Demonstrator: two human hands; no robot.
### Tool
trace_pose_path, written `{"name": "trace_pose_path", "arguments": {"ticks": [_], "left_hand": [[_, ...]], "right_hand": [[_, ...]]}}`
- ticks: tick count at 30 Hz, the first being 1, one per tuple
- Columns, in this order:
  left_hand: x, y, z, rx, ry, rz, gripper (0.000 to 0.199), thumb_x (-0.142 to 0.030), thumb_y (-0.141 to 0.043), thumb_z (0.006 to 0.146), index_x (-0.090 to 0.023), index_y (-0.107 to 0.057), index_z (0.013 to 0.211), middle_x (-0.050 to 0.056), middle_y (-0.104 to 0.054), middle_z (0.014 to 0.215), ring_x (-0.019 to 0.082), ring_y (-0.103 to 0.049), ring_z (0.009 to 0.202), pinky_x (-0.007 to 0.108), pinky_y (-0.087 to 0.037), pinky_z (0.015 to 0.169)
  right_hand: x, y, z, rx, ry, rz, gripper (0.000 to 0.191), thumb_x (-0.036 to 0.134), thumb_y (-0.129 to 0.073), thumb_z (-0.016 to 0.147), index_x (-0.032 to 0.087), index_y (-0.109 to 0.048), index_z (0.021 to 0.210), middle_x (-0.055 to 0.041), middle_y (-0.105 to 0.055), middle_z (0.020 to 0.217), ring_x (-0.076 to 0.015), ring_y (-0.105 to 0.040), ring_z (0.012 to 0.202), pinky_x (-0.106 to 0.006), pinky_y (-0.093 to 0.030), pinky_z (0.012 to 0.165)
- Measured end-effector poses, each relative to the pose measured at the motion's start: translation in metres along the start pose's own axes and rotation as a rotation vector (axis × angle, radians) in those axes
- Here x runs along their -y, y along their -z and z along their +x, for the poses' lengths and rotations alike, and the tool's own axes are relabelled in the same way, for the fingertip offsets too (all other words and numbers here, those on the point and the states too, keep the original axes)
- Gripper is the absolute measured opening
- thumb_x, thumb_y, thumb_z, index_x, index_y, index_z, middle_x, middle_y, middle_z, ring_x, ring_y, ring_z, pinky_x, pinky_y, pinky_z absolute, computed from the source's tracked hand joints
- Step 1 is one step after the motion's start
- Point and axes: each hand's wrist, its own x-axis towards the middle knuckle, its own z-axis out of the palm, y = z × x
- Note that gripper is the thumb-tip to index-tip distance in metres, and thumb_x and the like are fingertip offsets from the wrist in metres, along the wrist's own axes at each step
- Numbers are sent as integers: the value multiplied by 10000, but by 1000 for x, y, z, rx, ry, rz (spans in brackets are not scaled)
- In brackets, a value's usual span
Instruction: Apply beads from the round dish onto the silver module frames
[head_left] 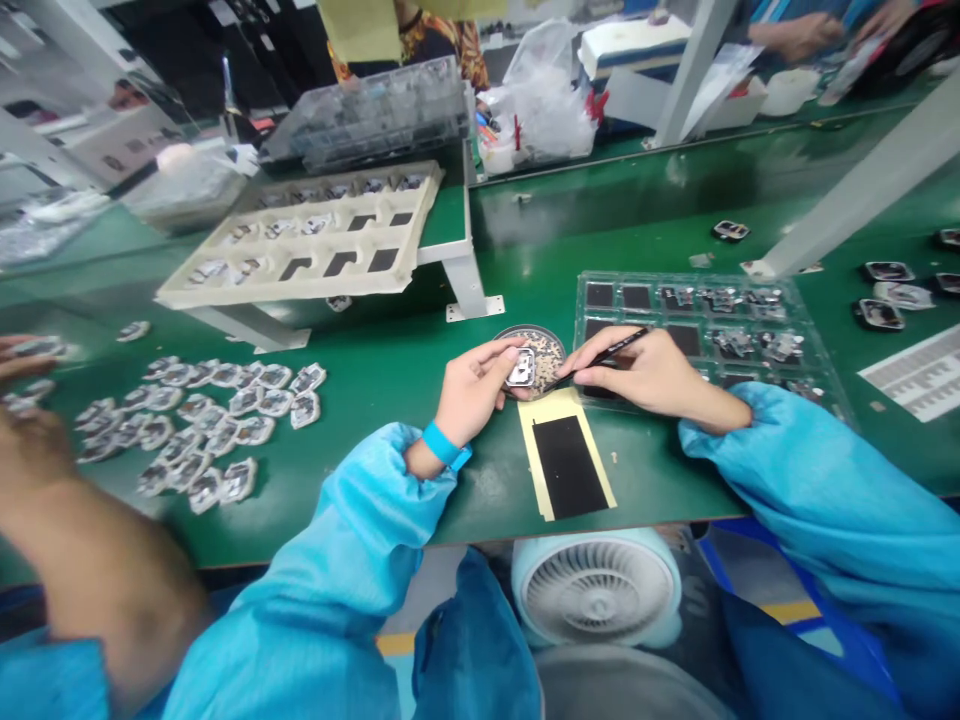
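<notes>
In my left hand, a small square part with a pale rim is pinched between thumb and fingers. It is held over the near left side of a round dish of tiny beige pieces. My right hand grips slim black tweezers, their tip down by the dish's near right edge. Just below the dish lies a yellow sheet bearing a black rectangle. Behind my right hand is a clear compartment tray with metallic parts and black pads.
Several white-rimmed parts cover the bench at left, near a co-worker's arm. A cream tray rests on a raised stand. A slanting white post rises at right, near dark-rimmed parts. Below the edge is a fan.
</notes>
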Motion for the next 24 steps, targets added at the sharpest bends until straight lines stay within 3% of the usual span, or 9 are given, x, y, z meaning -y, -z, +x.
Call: {"name": "trace_pose_path", "arguments": {"ticks": [3, 6, 8, 10, 13, 16, 21, 24], "left_hand": [[0, 2, 1, 6, 15, -54, 432, -439, -726, 869, -121, -731, 1162, 90, -735, 811, 146, -673, 544, 173, -408, 392], [0, 3, 1, 68, 12, -175, 433, -314, -784, 801, -124, -680, 1176, 95, -738, 902, 192, -727, 643, 195, -498, 472], [-2, 2, -1, 97, 8, -231, 490, -240, -809, 742, -131, -638, 1189, 95, -733, 961, 196, -729, 651, 222, -546, 516], [-5, 0, -4, 121, 31, -247, 529, -211, -802, 723, -128, -612, 1210, 95, -727, 971, 206, -733, 661, 245, -575, 539], [-9, -2, -9, 181, 95, -262, 533, -170, -731, 735, -113, -612, 1252, 104, -724, 981, 222, -747, 719, 274, -612, 608], [-11, -3, -12, 234, 138, -300, 570, -123, -678, 707, -106, -614, 1273, 117, -728, 1026, 240, -756, 777, 311, -637, 695], [-6, -5, -15, 275, 56, -316, 532, -115, -743, 700, -134, -647, 1223, 110, -716, 1114, 254, -745, 902, 424, -646, 860], [-4, -7, -15, 279, 13, -307, 478, -170, -799, 730, -148, -663, 1188, 113, -691, 1176, 252, -719, 979, 460, -649, 877]], "right_hand": [[10, 16, 4, -77, 21, 57, 367, 523, -680, 872, 158, -679, 906, -82, -739, 966, -160, -719, 907, -328, -595, 881], [16, 53, 6, -368, 110, -6, 466, 620, -438, 976, 189, -615, 955, -77, -725, 1004, -144, -699, 887, -317, -580, 861], [12, 85, 6, -566, 61, -248, 501, 643, -373, 986, 212, -616, 1061, -70, -714, 1017, -139, -680, 872, -297, -560, 838], [0, 114, 5, -642, -95, -598, 485, 603, -407, 985, 201, -651, 1105, -86, -711, 995, -170, -662, 895, -309, -529, 843], [-23, 138, 7, -552, -400, -970, 415, 509, -571, 909, 169, -723, 1091, -136, -717, 1019, -267, -652, 984, -382, -503, 875], [-40, 139, 12, -421, -576, -1102, 435, 458, -643, 846, 189, -726, 1179, -156, -710, 1090, -325, -649, 1037, -438, -500, 880], [-44, 134, 15, -369, -582, -1161, 434, 453, -666, 823, 146, -725, 1123, -195, -703, 1052, -339, -645, 1001, -468, -490, 861], [-37, 133, 10, -414, -533, -1122, 435, 450, -664, 833, 195, -690, 1183, -163, -703, 1120, -345, -641, 1052, -479, -499, 879]]}}
